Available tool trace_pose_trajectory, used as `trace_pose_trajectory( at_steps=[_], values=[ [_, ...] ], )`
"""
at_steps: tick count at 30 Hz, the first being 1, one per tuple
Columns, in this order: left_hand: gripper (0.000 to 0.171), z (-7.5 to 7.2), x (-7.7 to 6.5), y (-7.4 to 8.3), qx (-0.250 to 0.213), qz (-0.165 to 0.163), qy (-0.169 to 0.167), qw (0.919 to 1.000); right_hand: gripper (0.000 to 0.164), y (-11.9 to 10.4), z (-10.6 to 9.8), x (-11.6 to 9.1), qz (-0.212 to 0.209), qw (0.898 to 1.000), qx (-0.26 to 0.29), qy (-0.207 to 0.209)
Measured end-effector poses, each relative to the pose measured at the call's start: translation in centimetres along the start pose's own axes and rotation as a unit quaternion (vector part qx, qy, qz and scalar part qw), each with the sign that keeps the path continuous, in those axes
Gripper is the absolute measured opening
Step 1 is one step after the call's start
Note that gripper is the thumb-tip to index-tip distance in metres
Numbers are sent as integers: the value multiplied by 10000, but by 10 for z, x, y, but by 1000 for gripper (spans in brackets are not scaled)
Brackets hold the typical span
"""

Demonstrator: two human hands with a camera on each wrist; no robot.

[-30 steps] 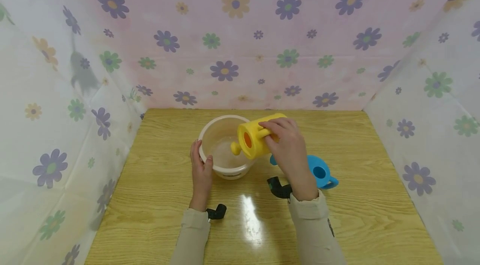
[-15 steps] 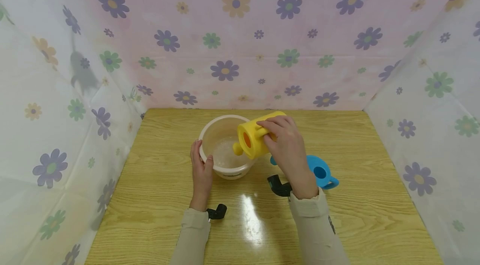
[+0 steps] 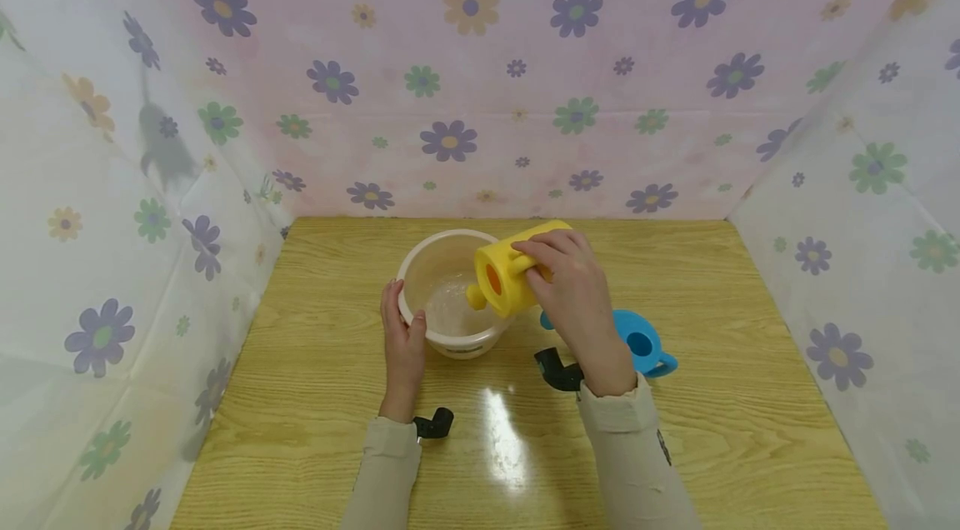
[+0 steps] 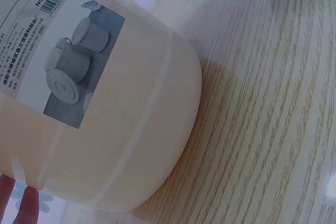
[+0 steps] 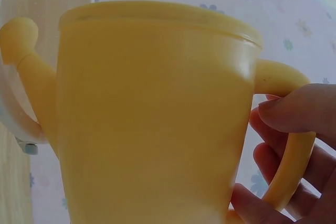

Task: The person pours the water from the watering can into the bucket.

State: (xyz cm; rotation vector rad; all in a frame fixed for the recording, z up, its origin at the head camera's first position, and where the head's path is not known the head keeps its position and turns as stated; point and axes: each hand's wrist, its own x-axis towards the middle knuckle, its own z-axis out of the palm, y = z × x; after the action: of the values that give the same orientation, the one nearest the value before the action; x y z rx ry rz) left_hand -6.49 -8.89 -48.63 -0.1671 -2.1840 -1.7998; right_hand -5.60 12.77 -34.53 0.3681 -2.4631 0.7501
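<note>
My left hand [image 3: 403, 340] holds the side of a cream plastic bucket [image 3: 460, 341], thumb near the front rim and fingers along the outer wall. Shallow rippling water [image 3: 444, 302] shows inside. Over the bucket's right rim, a yellow watering can [image 3: 516, 294] is tipped to the left, its spout head [image 3: 476, 297] over the bucket's inside. My right hand [image 3: 576, 290] grips the can's loop handle [image 5: 295, 167], with thumb and fingers around it in the right wrist view. The left wrist view shows a printed label [image 4: 86, 59] on the bucket wall and two fingertips [image 4: 27, 205] against it.
A blue watering can [image 3: 634, 325] stands on the wooden table [image 3: 315, 397], partly behind my right wrist. Black wrist cameras [image 3: 558, 372] sit beside both wrists. Flowered cloth [image 3: 517, 122] walls in the table at the back and sides.
The yellow watering can's raised end has risen slightly, and its spout has shifted a little to the right. Ripples in the bucket's water have changed. My left hand stays in place.
</note>
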Motion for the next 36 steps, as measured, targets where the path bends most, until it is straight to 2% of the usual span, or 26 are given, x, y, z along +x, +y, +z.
trace_pose_trajectory(
  at_steps=[9, 17, 20, 25, 36],
  values=[
    [51, 0, 0, 0, -24, 22, 13, 10000, 24, -2, 4, 5, -353, 9993, -65, -38],
    [52, 0, 0, -1, 0, -13, 3, 10000, 24, -3, 6, 6, -467, 9988, -139, -83],
    [52, 0, 2, -13, 38, -54, -7, 10000, 24, -4, 6, 6, -478, 9988, -96, -83],
    [52, 2, 4, -38, 147, -75, 34, 9999, 25, -4, 5, 7, -443, 9989, -110, -60],
    [54, 1, 4, -38, 190, -110, 20, 9998, 28, 6, -6, 7, -19, 9998, -67, 167]
  ],
)
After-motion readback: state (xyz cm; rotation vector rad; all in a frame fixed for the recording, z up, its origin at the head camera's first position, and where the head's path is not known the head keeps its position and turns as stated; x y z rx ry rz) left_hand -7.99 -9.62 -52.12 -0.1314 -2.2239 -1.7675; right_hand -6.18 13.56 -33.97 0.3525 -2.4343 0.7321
